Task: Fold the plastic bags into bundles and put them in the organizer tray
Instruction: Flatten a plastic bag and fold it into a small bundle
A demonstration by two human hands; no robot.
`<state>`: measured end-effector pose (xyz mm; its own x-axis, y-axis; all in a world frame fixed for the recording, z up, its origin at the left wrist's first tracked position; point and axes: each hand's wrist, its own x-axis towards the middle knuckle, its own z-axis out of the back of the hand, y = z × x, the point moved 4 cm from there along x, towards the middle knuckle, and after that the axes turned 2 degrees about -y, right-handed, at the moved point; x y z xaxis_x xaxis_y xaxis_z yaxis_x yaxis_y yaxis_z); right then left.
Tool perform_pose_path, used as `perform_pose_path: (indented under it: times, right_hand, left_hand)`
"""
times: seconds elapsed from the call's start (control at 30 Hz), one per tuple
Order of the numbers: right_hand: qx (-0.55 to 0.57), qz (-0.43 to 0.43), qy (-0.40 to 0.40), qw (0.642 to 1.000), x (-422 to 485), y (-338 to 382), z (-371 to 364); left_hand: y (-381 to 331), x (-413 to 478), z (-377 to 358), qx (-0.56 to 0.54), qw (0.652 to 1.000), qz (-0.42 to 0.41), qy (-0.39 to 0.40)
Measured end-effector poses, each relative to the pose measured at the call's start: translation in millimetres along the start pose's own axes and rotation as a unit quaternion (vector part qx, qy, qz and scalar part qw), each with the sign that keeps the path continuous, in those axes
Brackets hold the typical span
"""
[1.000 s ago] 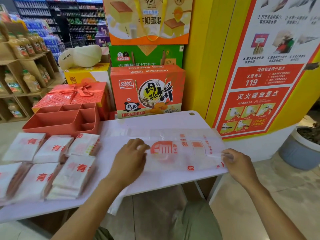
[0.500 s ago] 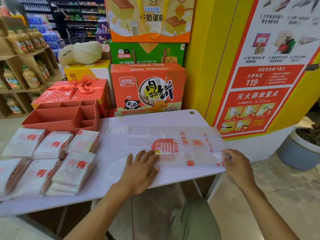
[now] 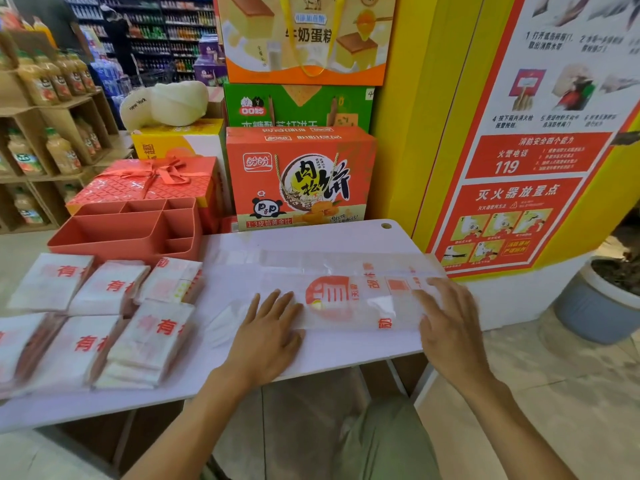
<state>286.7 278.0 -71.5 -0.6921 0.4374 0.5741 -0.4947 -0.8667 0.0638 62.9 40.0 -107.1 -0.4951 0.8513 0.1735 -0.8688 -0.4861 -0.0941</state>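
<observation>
Your left hand [image 3: 266, 336] lies flat on the left end of the plastic bag [image 3: 349, 308], fingers straight and slightly spread, pressing it to the white table [image 3: 329, 351]. Your right hand [image 3: 450, 327] rests palm down on the bag's right end, fingers straight too, though blur softens them. The bag is stretched left to right across the near right part of the table. Because it is clear, its edges are hard to trace, and your palm hides part of it. To its left lie folded bundles [image 3: 152, 336] in two rows, blurred, the leftmost cut off by the frame. Just beyond them, at the far left, stands the red organizer tray [image 3: 128, 233]; its near wall hides the floors of the nearest compartments. At the far right a grey pot [image 3: 588, 306], cut by the frame, holds dark soil.
</observation>
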Motion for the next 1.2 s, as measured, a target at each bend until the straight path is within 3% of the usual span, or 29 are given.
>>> perform_pose_path:
  times: [0.07, 0.17, 0.23, 0.57, 0.77, 0.93, 1.2]
  right_hand:
    - [0.042, 0.036, 0.073, 0.996, -1, 6, -12]
    - [0.093, -0.014, 0.213, 0.972, -11, -3, -28]
    - [0.08, -0.022, 0.249, 0.965, -20, -11, -32]
    - [0.064, -0.012, 0.265, 0.962, -33, -36, -15]
    - [0.076, -0.015, 0.228, 0.971, -39, -54, -8]
    - [0.12, -0.069, 0.2, 0.97, -35, -62, 11]
    - [0.122, -0.109, 0.231, 0.959, -1, -78, 19]
  left_hand:
    - [-2, 1, 0, -0.021, 1.0, -0.014, 0.018]
    - [3, 1, -5, -0.036, 0.998, -0.002, 0.054]
    - [12, 0, -7, -0.028, 0.998, 0.013, 0.063]
    - [36, -3, -1, -0.023, 0.997, 0.053, 0.059]
    - [36, -5, 12, -0.021, 0.999, -0.018, -0.025]
    - [37, -3, 26, -0.069, 0.994, -0.01, -0.086]
    - [49, 19, 50, -0.171, 0.985, 0.025, -0.017]
